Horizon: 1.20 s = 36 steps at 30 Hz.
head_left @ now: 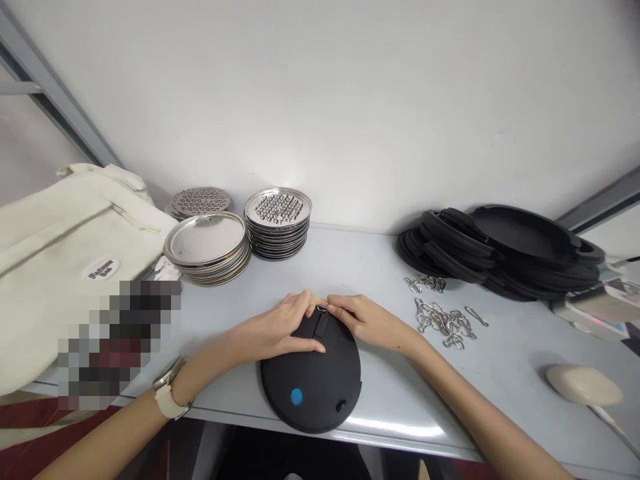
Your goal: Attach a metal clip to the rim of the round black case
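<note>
A round black plastic disc (320, 387) lies on the table near its front edge, with a blue dot on it and a small black knob at the lower right. At its far rim a small metal wire clip (323, 308) shows beside a short raised black tab (323, 325). My left hand (287, 327) lies over the disc's upper left, fingers curled at the far rim by the clip and thumb stretched across the surface. My right hand (367, 319) is closed at the upper right rim, its fingertips pressed on the clip, which they partly hide.
Several loose wire clips (443, 320) lie to the right, before a pile of black round parts (530, 240). Stacked metal grater discs (277, 230) and plain metal discs (207, 247) stand back left. A cream bag (75, 233) is far left, a beige computer mouse (583, 385) right.
</note>
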### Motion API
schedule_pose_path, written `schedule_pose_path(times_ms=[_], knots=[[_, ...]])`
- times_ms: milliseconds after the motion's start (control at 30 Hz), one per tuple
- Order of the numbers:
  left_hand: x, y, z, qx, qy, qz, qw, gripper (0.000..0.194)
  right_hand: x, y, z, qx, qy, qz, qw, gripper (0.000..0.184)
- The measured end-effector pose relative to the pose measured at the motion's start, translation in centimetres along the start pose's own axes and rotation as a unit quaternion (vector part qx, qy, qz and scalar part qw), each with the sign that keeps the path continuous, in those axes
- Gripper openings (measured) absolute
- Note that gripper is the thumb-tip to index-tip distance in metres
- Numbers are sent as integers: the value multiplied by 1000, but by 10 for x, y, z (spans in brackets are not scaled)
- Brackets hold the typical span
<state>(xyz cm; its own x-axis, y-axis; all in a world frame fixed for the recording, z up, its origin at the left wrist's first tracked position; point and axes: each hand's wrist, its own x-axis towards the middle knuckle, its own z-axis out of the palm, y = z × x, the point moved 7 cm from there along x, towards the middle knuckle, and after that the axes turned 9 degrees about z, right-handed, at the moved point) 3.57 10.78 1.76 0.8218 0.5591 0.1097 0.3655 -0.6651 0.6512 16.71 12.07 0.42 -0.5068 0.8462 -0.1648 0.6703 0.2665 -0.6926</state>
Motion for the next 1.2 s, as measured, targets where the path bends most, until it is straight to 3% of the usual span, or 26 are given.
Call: schedule_pose_path(times_ms=[833, 1200], knots=[[0, -3, 1, -8, -7, -17, 1000, 41, 0, -1, 0, -1, 1, 1, 1000, 32], [-1, -2, 2, -42, 2, 6, 999, 40, -4, 1, 0, 15, -12, 21, 1000, 33]])
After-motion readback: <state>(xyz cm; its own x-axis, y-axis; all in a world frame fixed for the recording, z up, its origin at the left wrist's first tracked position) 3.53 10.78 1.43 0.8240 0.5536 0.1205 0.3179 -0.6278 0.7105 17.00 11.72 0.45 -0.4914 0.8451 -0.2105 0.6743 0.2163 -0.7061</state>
